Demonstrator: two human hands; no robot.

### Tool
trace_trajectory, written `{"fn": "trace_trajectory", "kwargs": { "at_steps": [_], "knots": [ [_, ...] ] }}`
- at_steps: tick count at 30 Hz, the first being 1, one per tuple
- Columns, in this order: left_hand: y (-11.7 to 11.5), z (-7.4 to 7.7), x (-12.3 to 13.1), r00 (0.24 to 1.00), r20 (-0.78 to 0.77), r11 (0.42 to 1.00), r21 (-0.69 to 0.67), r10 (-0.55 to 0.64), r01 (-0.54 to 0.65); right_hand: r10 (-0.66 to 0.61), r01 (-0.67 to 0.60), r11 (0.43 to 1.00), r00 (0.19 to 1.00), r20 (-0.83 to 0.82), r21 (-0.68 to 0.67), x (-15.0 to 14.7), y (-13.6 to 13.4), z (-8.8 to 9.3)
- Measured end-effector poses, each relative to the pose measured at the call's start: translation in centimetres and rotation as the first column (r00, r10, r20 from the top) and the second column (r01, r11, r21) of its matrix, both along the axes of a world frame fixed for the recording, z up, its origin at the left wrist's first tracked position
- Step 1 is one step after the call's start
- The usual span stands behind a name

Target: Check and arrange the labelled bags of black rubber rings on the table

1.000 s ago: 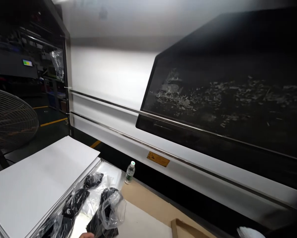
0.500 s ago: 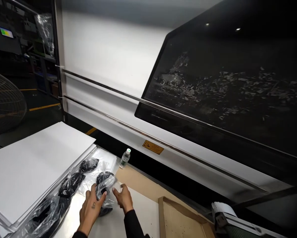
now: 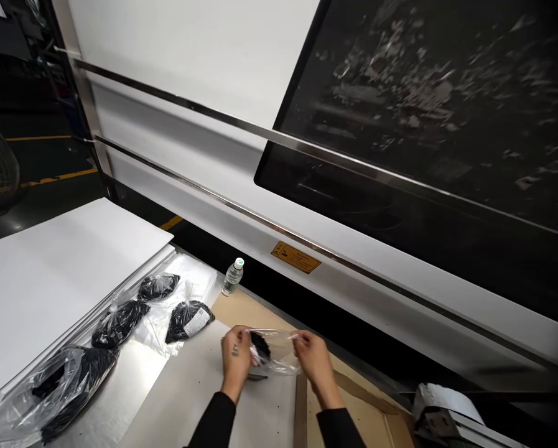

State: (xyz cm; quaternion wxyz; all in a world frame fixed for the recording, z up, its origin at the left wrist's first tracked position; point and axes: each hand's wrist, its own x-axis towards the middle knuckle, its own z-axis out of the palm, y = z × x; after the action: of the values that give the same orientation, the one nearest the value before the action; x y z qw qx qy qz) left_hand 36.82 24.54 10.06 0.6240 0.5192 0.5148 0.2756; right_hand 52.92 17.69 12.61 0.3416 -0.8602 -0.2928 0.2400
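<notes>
A clear plastic bag [image 3: 283, 353] with a clump of small black pieces in it is stretched sideways between my two hands, above a pale board [image 3: 190, 386]. My left hand [image 3: 236, 356] pinches the bag's left end, beside the black contents. The fingers of my right hand [image 3: 312, 356] are closed on the bag's clear right end. Under the bag, a small dark thing on the board is partly hidden. Left of my hands sits a tied bag [image 3: 178, 320] of black pieces with a white label [image 3: 197, 322].
More bags of black pieces [image 3: 122, 323] lie along a stack of white sheets [image 3: 68, 267], with a larger bag [image 3: 80, 386] nearer me. A water bottle [image 3: 232, 278] stands at the back edge. To the right are a cardboard tray [image 3: 301, 404] and a machine part [image 3: 446, 410].
My hands have moved right with a bag, which now spans between them. The labelled bag, previously partly behind my hands, is in plain sight. The camera view has shifted.
</notes>
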Motion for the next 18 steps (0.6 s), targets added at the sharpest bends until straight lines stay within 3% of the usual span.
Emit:
{"fn": "trace_trajectory", "kwargs": {
  "at_steps": [2, 4, 7, 10, 13, 16, 18],
  "knots": [
    [-0.9, -0.3, 2.1, 0.998, 0.037, 0.999, -0.025, -0.045, 0.045, -0.031, 0.032, 0.999, 0.999, 0.034, -0.026, 2.4, -0.8, 0.3],
    [-0.7, -0.7, 2.2, 0.996, 0.046, 0.997, 0.003, -0.08, 0.08, -0.029, 0.035, 0.996, 0.997, 0.076, -0.084, 3.9, -1.2, 0.5],
    [2.6, -2.4, -1.5, 0.998, -0.066, 0.993, 0.118, 0.006, 0.002, 0.046, -0.013, 0.971, 0.99, 0.133, -0.237, 5.0, -1.4, 0.6],
    [7.9, -6.0, -6.6, 0.94, -0.281, 0.963, 0.241, 0.193, -0.125, 0.084, -0.021, 0.929, 0.984, 0.157, -0.369, 5.4, -1.5, 0.6],
    [10.5, -9.8, -8.9, 0.887, -0.428, 0.953, 0.299, 0.171, -0.039, 0.067, 0.015, 0.905, 0.982, 0.177, -0.425, 5.9, -1.7, 0.1],
    [7.6, -11.9, -7.8, 0.866, -0.489, 0.932, 0.35, 0.1, 0.09, 0.064, 0.096, 0.92, 0.92, 0.386, -0.381, 5.1, -1.4, 0.3],
    [3.6, -12.6, -6.0, 0.85, -0.52, 0.929, 0.348, 0.078, 0.127, -0.021, 0.2, 0.953, 0.795, 0.607, -0.229, 2.9, -0.7, 1.1]
  ]
}}
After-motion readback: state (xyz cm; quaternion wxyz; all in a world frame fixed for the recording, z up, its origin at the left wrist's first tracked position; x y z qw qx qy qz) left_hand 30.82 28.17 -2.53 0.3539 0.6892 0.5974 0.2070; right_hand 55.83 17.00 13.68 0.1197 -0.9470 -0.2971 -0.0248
